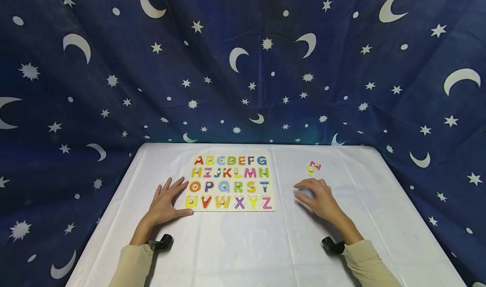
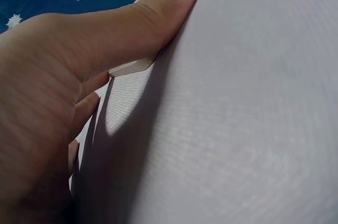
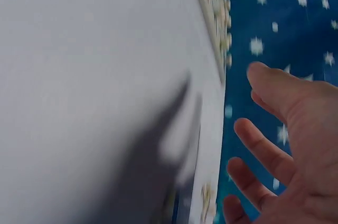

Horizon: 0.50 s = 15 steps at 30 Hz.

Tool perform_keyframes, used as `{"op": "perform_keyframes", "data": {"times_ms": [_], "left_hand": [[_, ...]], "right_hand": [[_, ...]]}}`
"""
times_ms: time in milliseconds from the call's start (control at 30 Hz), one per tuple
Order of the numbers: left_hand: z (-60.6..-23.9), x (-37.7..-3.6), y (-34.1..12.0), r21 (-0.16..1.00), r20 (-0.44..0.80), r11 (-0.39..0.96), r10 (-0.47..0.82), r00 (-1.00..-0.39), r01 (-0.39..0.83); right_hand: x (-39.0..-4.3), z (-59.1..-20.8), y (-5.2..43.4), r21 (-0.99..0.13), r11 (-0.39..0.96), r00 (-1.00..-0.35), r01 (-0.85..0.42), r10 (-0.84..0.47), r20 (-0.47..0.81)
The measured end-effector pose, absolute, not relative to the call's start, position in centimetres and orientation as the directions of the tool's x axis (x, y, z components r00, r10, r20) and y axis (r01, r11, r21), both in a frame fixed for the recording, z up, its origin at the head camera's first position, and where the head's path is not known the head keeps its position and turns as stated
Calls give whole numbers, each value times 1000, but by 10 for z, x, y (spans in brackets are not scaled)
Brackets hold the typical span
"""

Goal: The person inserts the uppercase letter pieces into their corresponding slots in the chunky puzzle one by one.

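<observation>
A wooden alphabet puzzle board (image 1: 230,194) lies on the white tablecloth, with coloured letters A to Z in its slots. My left hand (image 1: 167,200) rests flat on the cloth at the board's left side, fingers spread. Its thumb (image 2: 158,18) touches the board's front left corner (image 2: 129,67). My right hand (image 1: 317,196) is to the right of the board, low over the cloth, holding nothing; its fingers (image 3: 264,147) are relaxed and apart. A few loose letter pieces (image 1: 313,167), pink and yellow, lie just beyond the right hand.
The white cloth (image 1: 243,245) covers the whole table. A dark blue drape with moons and stars (image 1: 243,67) hangs behind and down both sides. Black wrist mounts (image 1: 161,241) sit on both forearms. The board's edge (image 3: 214,12) shows blurred in the right wrist view.
</observation>
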<state>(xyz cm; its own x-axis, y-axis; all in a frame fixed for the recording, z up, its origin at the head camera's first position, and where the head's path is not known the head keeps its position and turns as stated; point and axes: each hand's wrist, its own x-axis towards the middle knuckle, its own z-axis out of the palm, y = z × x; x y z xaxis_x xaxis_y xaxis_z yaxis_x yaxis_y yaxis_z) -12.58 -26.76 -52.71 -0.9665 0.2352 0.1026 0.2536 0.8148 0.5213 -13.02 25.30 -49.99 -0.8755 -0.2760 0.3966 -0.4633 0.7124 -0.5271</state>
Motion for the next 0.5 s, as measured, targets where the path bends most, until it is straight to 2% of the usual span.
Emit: {"op": "perform_keyframes", "data": {"times_ms": [233, 500], "left_hand": [[-528, -126, -267, 518, 91, 818, 235, -968, 248], [-530, -127, -267, 513, 107, 819, 237, -966, 258]], "right_hand": [[-113, -500, 308, -521, 769, -925, -370, -251, 286], [-100, -510, 336, -525, 772, -929, -359, -239, 283]]}}
